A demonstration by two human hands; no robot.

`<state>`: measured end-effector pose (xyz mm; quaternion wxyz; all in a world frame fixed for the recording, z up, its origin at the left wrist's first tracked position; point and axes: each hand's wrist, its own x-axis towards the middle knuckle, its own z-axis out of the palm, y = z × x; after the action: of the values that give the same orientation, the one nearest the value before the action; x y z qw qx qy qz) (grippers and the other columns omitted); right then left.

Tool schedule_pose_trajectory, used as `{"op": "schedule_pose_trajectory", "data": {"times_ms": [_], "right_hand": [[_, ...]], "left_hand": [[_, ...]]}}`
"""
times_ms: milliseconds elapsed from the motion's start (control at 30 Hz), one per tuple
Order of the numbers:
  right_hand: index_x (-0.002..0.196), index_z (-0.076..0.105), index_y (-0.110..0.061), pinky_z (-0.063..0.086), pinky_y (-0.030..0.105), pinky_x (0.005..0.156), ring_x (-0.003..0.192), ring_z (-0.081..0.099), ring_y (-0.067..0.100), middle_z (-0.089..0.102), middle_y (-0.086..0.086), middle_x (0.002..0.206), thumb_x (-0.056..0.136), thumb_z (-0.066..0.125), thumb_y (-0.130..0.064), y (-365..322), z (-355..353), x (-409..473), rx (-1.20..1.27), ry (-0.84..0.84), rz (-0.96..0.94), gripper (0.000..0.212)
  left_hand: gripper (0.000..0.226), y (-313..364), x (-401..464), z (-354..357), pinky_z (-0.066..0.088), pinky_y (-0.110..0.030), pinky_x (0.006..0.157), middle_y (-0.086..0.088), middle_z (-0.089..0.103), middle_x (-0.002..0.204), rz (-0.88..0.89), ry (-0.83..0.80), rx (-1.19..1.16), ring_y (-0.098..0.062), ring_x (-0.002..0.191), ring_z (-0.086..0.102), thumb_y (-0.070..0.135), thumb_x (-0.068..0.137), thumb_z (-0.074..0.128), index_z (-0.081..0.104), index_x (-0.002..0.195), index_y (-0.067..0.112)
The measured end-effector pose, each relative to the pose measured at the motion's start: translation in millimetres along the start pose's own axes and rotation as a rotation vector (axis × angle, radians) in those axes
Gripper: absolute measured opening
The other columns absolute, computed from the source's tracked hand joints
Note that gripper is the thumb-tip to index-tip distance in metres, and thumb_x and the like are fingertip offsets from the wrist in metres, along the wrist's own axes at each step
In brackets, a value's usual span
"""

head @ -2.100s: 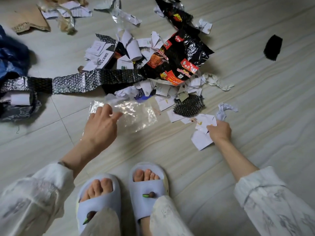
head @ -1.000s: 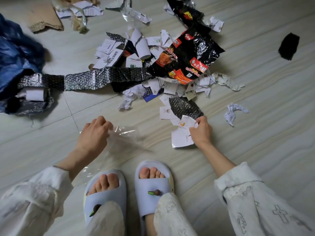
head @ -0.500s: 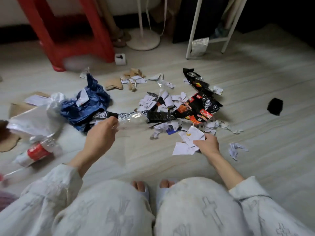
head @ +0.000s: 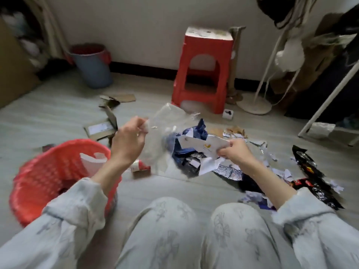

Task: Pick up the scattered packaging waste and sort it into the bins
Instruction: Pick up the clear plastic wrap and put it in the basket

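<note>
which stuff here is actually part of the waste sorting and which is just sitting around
Part of the job: clear plastic film held by left hand; paper scraps held by right hand; red basket; black wrapper; cardboard pieces.

Just lying about: red stool; fan base.

You wear a pale grey-blue top, its loose sleeves pushed back from the wrists so the cuffs bunch in soft folds; the left sleeve (head: 64,226) sits at eight o'clock in your view, the right sleeve (head: 318,230) at four o'clock. Your trousers (head: 194,235) match in the same pale cloth, printed with a faint grey pattern of small cross-like figures; your left hand (head: 127,142) and right hand (head: 236,152) are bare, without gloves.
</note>
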<state>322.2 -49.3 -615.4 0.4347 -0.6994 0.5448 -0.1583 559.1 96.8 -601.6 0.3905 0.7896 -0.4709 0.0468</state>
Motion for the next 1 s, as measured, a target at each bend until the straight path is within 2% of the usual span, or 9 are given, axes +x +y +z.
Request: {"op": "schedule_pose_trajectory", "data": {"times_ms": [133, 267, 367, 500, 633, 700, 767, 833, 1000], "right_hand": [[0.086, 0.068, 0.001, 0.045, 0.015, 0.046, 0.058, 0.054, 0.013, 0.065, 0.014, 0.082, 0.078, 0.065, 0.004, -78.6, 64.3, 20.8, -0.116, -0.147, -0.073, 0.010], [0.087, 0.065, -0.001, 0.051, 0.016, 0.054, 0.058, 0.057, 0.011, 0.065, 0.012, 0.083, 0.079, 0.064, 0.005, -145.7, 147.1, 31.7, -0.159, -0.377, -0.093, 0.011], [0.082, 0.064, 0.003, 0.047, 0.012, 0.043, 0.051, 0.055, 0.011, 0.062, 0.013, 0.078, 0.079, 0.062, 0.009, -179.7, 208.2, 28.6, -0.143, -0.534, -0.106, 0.007], [0.068, 0.056, -0.003, 0.046, 0.013, 0.039, 0.037, 0.054, 0.004, 0.056, 0.009, 0.065, 0.079, 0.060, 0.011, -192.7, 276.7, 17.4, -0.121, -0.699, -0.074, 0.019], [0.068, 0.053, -0.005, 0.047, 0.017, 0.040, 0.053, 0.052, 0.014, 0.053, 0.010, 0.068, 0.077, 0.058, 0.013, -185.4, 318.8, 0.3, -0.118, -0.757, -0.026, 0.021], [0.081, 0.057, -0.001, 0.045, 0.017, 0.042, 0.063, 0.055, 0.017, 0.057, 0.014, 0.081, 0.079, 0.058, 0.012, -181.9, 328.0, -7.0, -0.089, -0.785, -0.003, 0.013], [0.113, 0.055, 0.004, 0.055, 0.026, 0.068, 0.096, 0.061, 0.023, 0.058, 0.016, 0.115, 0.082, 0.062, 0.003, -181.1, 328.4, -11.6, -0.060, -0.811, 0.011, 0.032], [0.123, 0.050, 0.001, 0.051, 0.037, 0.089, 0.111, 0.056, 0.025, 0.053, 0.010, 0.125, 0.085, 0.064, -0.006, -179.1, 320.9, -11.8, -0.069, -0.816, 0.009, 0.041], [0.118, 0.057, -0.005, 0.050, 0.027, 0.073, 0.090, 0.056, 0.016, 0.058, 0.005, 0.100, 0.093, 0.054, -0.030, -181.9, 271.7, -2.2, 0.156, -0.658, -0.001, 0.036]], "left_hand": [[0.013, -54.8, 11.9, -34.5, 0.043, -0.034, 0.070, -0.012, 0.068, 0.090, -0.143, 0.100, -0.046, -0.031, 0.087, 0.062, 0.021, 0.090, 0.057, 0.060, 0.093, 0.009], [0.006, -115.5, 23.2, -72.1, 0.036, -0.027, 0.068, -0.006, 0.065, 0.088, -0.326, 0.245, -0.044, -0.027, 0.088, 0.061, 0.017, 0.089, 0.058, 0.058, 0.092, 0.012], [0.008, -157.2, 26.0, -98.5, 0.041, -0.032, 0.072, -0.007, 0.066, 0.092, -0.418, 0.367, -0.016, -0.028, 0.088, 0.060, 0.019, 0.088, 0.058, 0.058, 0.093, 0.012], [0.009, -199.8, 16.6, -124.0, 0.044, -0.038, 0.076, -0.010, 0.065, 0.095, -0.482, 0.450, 0.055, -0.031, 0.091, 0.058, 0.018, 0.088, 0.057, 0.057, 0.095, 0.012], [0.008, -210.6, -1.5, -135.4, 0.042, -0.038, 0.074, -0.008, 0.064, 0.093, -0.475, 0.470, 0.112, -0.029, 0.091, 0.057, 0.017, 0.089, 0.056, 0.056, 0.094, 0.011], [0.007, -209.2, -9.5, -137.7, 0.042, -0.037, 0.074, -0.007, 0.063, 0.092, -0.468, 0.475, 0.127, -0.028, 0.090, 0.057, 0.017, 0.089, 0.057, 0.056, 0.093, 0.011], [0.007, -207.5, -14.3, -139.3, 0.043, -0.037, 0.074, -0.007, 0.063, 0.092, -0.472, 0.479, 0.127, -0.028, 0.090, 0.057, 0.017, 0.089, 0.057, 0.056, 0.093, 0.011], [0.007, -202.2, -15.7, -140.4, 0.044, -0.037, 0.074, -0.007, 0.064, 0.093, -0.473, 0.483, 0.115, -0.027, 0.088, 0.057, 0.017, 0.089, 0.057, 0.056, 0.093, 0.012], [0.010, -170.6, 1.2, -137.6, 0.047, -0.034, 0.071, 0.002, 0.059, 0.084, -0.493, 0.521, -0.030, -0.023, 0.078, 0.059, 0.017, 0.087, 0.061, 0.056, 0.092, 0.011]]}}
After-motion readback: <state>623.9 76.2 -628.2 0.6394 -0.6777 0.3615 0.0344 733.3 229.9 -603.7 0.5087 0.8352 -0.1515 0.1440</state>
